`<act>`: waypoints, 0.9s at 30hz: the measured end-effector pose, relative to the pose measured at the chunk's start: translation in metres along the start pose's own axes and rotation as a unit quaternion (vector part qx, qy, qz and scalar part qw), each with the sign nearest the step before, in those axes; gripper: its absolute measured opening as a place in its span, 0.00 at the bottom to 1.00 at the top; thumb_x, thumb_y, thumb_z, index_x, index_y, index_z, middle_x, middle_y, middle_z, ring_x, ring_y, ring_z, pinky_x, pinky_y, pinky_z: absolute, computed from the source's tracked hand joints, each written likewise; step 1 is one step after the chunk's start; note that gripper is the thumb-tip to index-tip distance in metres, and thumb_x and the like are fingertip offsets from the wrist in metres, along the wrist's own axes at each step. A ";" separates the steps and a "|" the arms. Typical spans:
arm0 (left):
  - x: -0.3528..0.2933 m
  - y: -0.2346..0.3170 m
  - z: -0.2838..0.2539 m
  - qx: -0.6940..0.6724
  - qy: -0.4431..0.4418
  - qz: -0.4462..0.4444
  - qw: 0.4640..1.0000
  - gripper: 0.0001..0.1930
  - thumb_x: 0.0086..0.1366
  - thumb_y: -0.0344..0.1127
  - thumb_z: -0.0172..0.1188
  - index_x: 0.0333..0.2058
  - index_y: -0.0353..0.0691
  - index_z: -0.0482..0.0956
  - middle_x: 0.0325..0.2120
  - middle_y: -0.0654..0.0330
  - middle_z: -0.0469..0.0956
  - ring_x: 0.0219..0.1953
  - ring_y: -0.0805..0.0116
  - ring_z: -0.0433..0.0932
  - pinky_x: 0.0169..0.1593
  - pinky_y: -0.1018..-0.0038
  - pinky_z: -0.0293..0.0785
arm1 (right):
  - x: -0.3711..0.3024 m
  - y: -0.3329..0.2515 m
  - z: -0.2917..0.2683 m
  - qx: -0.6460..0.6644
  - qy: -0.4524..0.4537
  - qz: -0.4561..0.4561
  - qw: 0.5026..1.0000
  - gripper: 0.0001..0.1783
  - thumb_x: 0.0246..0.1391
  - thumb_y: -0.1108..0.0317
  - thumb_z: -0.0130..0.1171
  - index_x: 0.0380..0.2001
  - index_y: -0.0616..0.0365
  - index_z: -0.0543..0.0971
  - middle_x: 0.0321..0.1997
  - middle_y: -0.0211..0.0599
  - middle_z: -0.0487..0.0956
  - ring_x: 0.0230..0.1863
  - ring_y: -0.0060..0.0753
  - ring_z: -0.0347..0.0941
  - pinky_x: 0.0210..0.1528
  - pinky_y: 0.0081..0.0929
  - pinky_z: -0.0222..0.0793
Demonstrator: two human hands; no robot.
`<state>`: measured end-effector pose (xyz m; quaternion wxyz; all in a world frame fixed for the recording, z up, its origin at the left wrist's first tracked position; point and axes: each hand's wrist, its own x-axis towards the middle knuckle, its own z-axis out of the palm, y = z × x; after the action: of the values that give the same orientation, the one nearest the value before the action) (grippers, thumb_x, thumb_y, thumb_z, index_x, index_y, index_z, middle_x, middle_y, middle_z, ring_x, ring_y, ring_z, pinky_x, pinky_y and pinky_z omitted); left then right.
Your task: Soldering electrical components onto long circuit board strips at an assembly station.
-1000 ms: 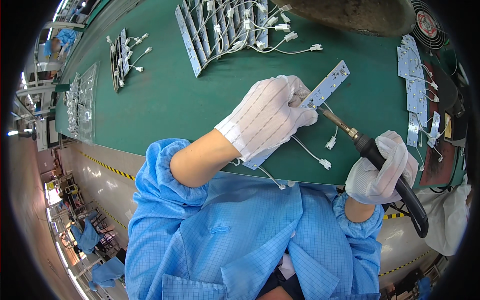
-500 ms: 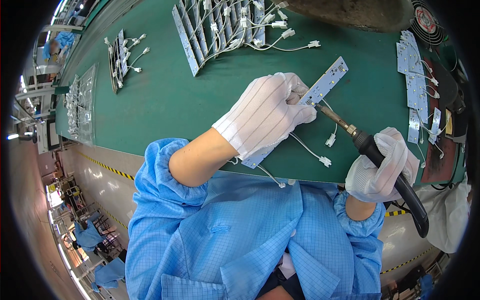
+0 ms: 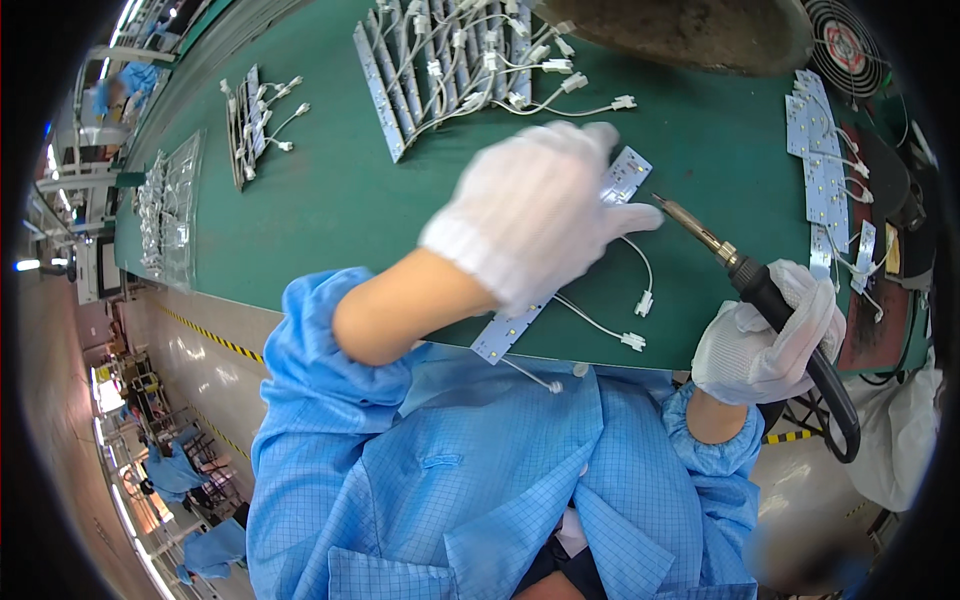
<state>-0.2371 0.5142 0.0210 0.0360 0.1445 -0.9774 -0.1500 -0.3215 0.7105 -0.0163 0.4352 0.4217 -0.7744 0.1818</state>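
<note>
My left hand (image 3: 530, 215), in a striped white glove and slightly blurred, is over the middle of a white LED strip board (image 3: 508, 335). Its thumb sticks out to the right, apart from the fingers above. Both ends of the board show; the middle is hidden beneath the hand. Thin white wires with a white connector (image 3: 633, 341) trail from the board. In my gloved right hand (image 3: 765, 340) is a soldering iron (image 3: 760, 290) with a black handle, gripped like a pen. Its tip points up and left, a short gap from my left thumb and the board.
Several wired LED boards (image 3: 385, 90) lie in rows at the back of the green table (image 3: 330, 210). A smaller bundle (image 3: 245, 130) and a clear plastic bag (image 3: 178, 215) are at left. More boards (image 3: 822, 160) lie at right, near a round fan grille (image 3: 846, 48).
My left hand has loosened from its pinch on the LED strip board and spread its thumb. The board has shifted down and left. The iron's tip has moved off the board, slightly right.
</note>
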 end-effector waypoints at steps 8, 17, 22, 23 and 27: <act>-0.004 -0.020 0.011 -0.203 -0.057 0.130 0.969 0.16 0.61 0.43 0.61 0.42 0.37 0.80 0.31 0.50 0.77 0.33 0.53 0.76 0.37 0.65 0.74 | -0.008 -0.001 0.010 0.102 0.066 0.038 0.992 0.19 0.58 0.76 0.54 0.49 0.79 0.66 0.34 0.47 0.74 0.28 0.37 0.74 0.27 0.31 0.76; -0.015 -0.019 0.028 -0.232 -0.012 0.076 0.970 0.17 0.59 0.46 0.62 0.32 0.34 0.80 0.22 0.51 0.74 0.27 0.51 0.73 0.32 0.62 0.70 | -0.014 0.001 0.013 0.345 0.052 0.018 0.937 0.16 0.55 0.82 0.51 0.47 0.77 0.66 0.39 0.52 0.71 0.25 0.38 0.73 0.21 0.31 0.72; -0.015 -0.015 0.023 -0.264 -0.045 0.013 0.963 0.16 0.60 0.46 0.61 0.31 0.35 0.80 0.24 0.52 0.75 0.28 0.52 0.74 0.33 0.62 0.70 | -0.013 0.003 0.012 0.388 0.034 0.025 0.921 0.18 0.54 0.83 0.53 0.48 0.76 0.66 0.38 0.51 0.72 0.25 0.38 0.74 0.23 0.32 0.73; -0.015 -0.015 0.023 -0.276 -0.061 -0.016 0.959 0.16 0.60 0.45 0.61 0.31 0.35 0.80 0.25 0.52 0.76 0.28 0.52 0.74 0.33 0.62 0.71 | -0.014 0.001 0.011 0.327 0.043 0.014 0.944 0.19 0.53 0.83 0.54 0.49 0.76 0.66 0.37 0.51 0.73 0.25 0.38 0.74 0.24 0.32 0.74; -0.015 -0.015 0.025 -0.277 -0.023 0.044 0.959 0.16 0.60 0.45 0.61 0.31 0.36 0.81 0.26 0.51 0.77 0.29 0.51 0.75 0.34 0.62 0.72 | -0.014 -0.003 0.009 0.187 0.034 -0.005 0.982 0.22 0.52 0.82 0.57 0.50 0.75 0.66 0.35 0.52 0.75 0.26 0.39 0.74 0.26 0.34 0.75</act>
<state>-0.2220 0.5122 -0.0074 0.0589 0.0819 -0.9034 -0.4168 -0.3205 0.7100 -0.0332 0.3755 0.4928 -0.7094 0.3359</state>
